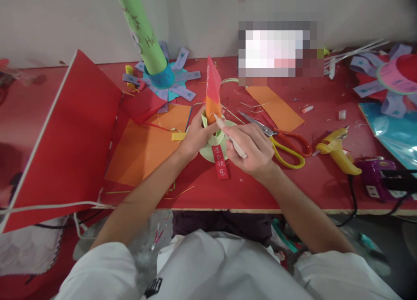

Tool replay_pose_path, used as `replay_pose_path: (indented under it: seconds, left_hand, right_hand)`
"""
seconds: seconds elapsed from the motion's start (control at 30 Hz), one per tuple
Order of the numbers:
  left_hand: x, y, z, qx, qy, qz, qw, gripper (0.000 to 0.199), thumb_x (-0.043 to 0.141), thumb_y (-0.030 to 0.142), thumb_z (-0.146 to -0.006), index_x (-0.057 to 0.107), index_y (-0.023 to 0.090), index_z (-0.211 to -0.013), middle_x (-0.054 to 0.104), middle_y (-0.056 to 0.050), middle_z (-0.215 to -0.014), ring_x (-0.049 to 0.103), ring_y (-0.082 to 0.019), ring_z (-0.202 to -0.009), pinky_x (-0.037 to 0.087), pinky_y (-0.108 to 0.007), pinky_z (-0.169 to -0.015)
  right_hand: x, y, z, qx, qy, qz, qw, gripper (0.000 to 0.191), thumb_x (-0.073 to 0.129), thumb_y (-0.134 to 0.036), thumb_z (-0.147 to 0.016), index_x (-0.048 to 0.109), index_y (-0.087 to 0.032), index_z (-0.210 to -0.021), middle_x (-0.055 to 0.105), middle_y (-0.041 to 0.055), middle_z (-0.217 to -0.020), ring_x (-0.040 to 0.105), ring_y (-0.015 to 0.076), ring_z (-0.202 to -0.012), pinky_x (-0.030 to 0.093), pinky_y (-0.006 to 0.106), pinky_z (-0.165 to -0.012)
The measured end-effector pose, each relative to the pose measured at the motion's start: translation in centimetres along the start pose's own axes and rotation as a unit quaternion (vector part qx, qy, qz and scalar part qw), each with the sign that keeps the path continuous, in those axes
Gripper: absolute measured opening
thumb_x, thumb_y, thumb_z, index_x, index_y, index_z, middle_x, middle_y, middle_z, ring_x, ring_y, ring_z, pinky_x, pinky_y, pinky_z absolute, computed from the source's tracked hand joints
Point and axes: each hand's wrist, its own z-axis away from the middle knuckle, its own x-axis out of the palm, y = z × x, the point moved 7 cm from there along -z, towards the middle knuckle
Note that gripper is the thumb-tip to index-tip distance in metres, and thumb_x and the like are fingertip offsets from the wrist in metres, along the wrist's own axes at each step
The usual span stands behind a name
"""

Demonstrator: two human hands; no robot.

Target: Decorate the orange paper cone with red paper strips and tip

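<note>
My left hand [199, 133] is closed around a paper craft [213, 108], an orange strip with a red paper piece standing up from it. Light green paper rings [208, 154] spread out below it. In my right hand [252, 148] is a white marker pen [232, 138], its tip touching or very close to the orange strip. A red paper strip [220, 163] with white Chinese characters hangs down from the green rings, toward me. My left fingers are partly hidden behind the paper.
Scissors [288, 150] with yellow and red handles lie to the right, before a yellow glue gun [340, 150] and a purple power socket [374, 176]. Orange sheets [140, 152] and a standing red board [71, 148] are at left. A green paper tube [145, 35] stands behind.
</note>
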Motion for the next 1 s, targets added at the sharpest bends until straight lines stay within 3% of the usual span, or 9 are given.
replay_pose_path:
  seconds: [0.2, 0.4, 0.6, 0.77, 1.0]
  left_hand:
    - [0.0, 0.0, 0.1, -0.008, 0.005, 0.013, 1.000, 0.040, 0.091, 0.046, -0.082, 0.062, 0.025, -0.101, 0.069, -0.001, -0.096, 0.069, -0.019, -0.096, 0.055, -0.033, -0.090]
    - [0.1, 0.3, 0.1, -0.012, 0.007, 0.021, 1.000, 0.041, 0.091, 0.044, -0.080, 0.062, 0.025, -0.101, 0.064, 0.001, -0.088, 0.064, -0.015, -0.083, 0.053, -0.030, -0.086]
    - [0.1, 0.4, 0.0, -0.009, -0.004, 0.014, 1.000, 0.038, 0.087, 0.035, -0.081, 0.065, 0.025, -0.110, 0.066, 0.000, -0.095, 0.062, -0.015, -0.084, 0.051, -0.028, -0.080]
    - [-0.1, 0.1, 0.0, -0.023, -0.002, -0.015, 1.000, 0.041, 0.086, 0.038, -0.082, 0.065, 0.025, -0.114, 0.070, -0.002, -0.100, 0.062, -0.015, -0.082, 0.048, -0.027, -0.070]
    - [0.0, 0.1, 0.1, -0.004, 0.001, -0.016, 1.000, 0.051, 0.096, 0.049, -0.074, 0.063, 0.025, -0.105, 0.067, -0.001, -0.095, 0.067, -0.019, -0.094, 0.054, -0.030, -0.084]
  right_hand:
    - [-0.4, 0.0, 0.1, -0.008, 0.020, -0.003, 1.000, 0.036, 0.060, -0.012, -0.099, 0.064, -0.017, -0.134, 0.076, 0.0072, -0.093, 0.074, 0.0215, -0.082, 0.061, 0.034, -0.076]
    - [0.0, 0.4, 0.4, 0.013, -0.008, 0.015, 1.000, 0.036, 0.057, -0.015, -0.101, 0.061, -0.021, -0.137, 0.078, 0.0070, -0.099, 0.076, 0.0228, -0.088, 0.061, 0.036, -0.078]
    - [-0.4, 0.6, 0.2, 0.019, 0.015, 0.007, 1.000, 0.035, 0.059, -0.014, -0.101, 0.062, -0.020, -0.135, 0.078, 0.0076, -0.099, 0.075, 0.0226, -0.083, 0.061, 0.036, -0.076]
    - [-0.5, 0.5, 0.0, 0.015, 0.016, 0.001, 1.000, 0.032, 0.058, -0.013, -0.100, 0.063, -0.020, -0.131, 0.078, 0.0067, -0.096, 0.075, 0.0217, -0.081, 0.060, 0.035, -0.075]
    - [-1.0, -0.1, 0.0, -0.011, 0.041, -0.040, 0.998, 0.032, 0.060, -0.013, -0.097, 0.067, -0.016, -0.128, 0.076, 0.0072, -0.090, 0.072, 0.0217, -0.077, 0.060, 0.035, -0.069]
